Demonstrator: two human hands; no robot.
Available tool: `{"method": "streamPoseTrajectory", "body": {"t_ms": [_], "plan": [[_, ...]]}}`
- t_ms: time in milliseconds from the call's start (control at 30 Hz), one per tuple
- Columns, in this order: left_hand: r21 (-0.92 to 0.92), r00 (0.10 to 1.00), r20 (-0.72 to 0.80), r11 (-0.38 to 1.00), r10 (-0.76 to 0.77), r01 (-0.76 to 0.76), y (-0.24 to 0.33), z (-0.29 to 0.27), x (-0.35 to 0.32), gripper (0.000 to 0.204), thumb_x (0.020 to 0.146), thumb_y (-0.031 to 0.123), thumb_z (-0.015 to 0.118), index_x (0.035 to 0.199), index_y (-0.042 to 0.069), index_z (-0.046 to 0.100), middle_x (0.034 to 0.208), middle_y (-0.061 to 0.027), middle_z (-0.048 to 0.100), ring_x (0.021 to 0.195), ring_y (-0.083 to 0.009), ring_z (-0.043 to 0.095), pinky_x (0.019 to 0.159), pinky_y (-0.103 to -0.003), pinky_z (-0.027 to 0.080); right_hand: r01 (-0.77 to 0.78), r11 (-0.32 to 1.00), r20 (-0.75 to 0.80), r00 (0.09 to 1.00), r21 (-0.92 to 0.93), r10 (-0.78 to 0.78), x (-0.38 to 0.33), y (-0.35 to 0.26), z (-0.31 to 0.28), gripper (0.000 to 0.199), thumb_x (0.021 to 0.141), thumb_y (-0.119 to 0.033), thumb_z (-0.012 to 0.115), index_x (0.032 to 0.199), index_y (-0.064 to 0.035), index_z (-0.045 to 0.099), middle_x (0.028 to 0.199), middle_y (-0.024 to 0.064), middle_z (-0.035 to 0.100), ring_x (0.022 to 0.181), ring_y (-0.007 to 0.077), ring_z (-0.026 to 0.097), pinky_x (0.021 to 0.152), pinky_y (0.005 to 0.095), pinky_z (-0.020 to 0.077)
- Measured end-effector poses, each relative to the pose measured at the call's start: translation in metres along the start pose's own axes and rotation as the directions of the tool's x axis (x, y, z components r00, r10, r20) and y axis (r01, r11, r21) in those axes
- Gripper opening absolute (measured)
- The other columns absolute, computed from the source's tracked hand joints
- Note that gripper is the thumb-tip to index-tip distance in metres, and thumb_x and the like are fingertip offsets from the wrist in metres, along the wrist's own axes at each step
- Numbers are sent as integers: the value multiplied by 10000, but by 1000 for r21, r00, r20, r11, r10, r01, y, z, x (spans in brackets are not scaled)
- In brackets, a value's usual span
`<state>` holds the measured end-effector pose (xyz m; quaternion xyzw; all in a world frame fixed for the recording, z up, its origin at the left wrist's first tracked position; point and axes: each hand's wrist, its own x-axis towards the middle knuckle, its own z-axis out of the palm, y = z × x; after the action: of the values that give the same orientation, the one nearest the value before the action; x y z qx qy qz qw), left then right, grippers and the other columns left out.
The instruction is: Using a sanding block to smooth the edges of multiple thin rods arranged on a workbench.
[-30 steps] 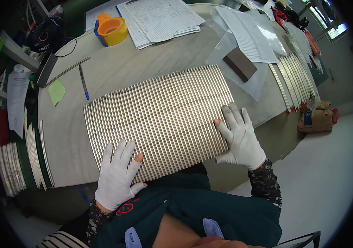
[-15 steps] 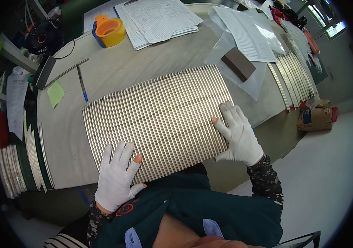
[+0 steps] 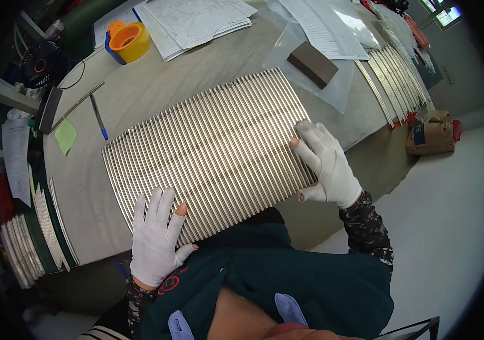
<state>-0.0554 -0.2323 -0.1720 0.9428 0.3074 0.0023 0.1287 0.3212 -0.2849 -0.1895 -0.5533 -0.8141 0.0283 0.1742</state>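
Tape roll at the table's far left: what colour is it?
Orange tape roll, seen in the head view.

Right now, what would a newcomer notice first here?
A large ribbed metal grille lies flat mid-table, with the white-gloved left hand pressed on its near-left corner and the right hand on its right edge. An orange tape roll sits far left, a brown block far right.
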Motion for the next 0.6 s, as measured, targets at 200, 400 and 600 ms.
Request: {"method": "streamPoseTrajectory", "body": {"t_ms": [200,400,600], "plan": [[19,1000,-16,1000,1,-1,2,1,2,830,851,624,494,1504,175,249,1486,-238,302,1357,-451,300,1106,-606,168,-177,983,-171,971,-41,168,-27,7,-15,992,680,-742,595,1344,-22,440,1325,241,466,1248,421,446,1074,534,328],[51,998,-61,999,10,-7,4,2,2,931,693,513,691,1456,141,307,1440,-242,352,1314,-452,346,1072,-623,238,-238,967,-68,970,-93,232,-39,8,-16,1028,439,-467,837,1291,-18,478,1319,193,491,1265,387,442,1075,495,338],[70,996,-83,997,30,-24,3,5,2,885,747,560,626,1456,138,306,1444,-232,353,1313,-452,346,1072,-623,236,-198,973,-89,978,-115,189,-40,16,-14,969,440,-464,831,1252,-41,513,1312,162,511,1254,371,456,1050,480,362]]}}
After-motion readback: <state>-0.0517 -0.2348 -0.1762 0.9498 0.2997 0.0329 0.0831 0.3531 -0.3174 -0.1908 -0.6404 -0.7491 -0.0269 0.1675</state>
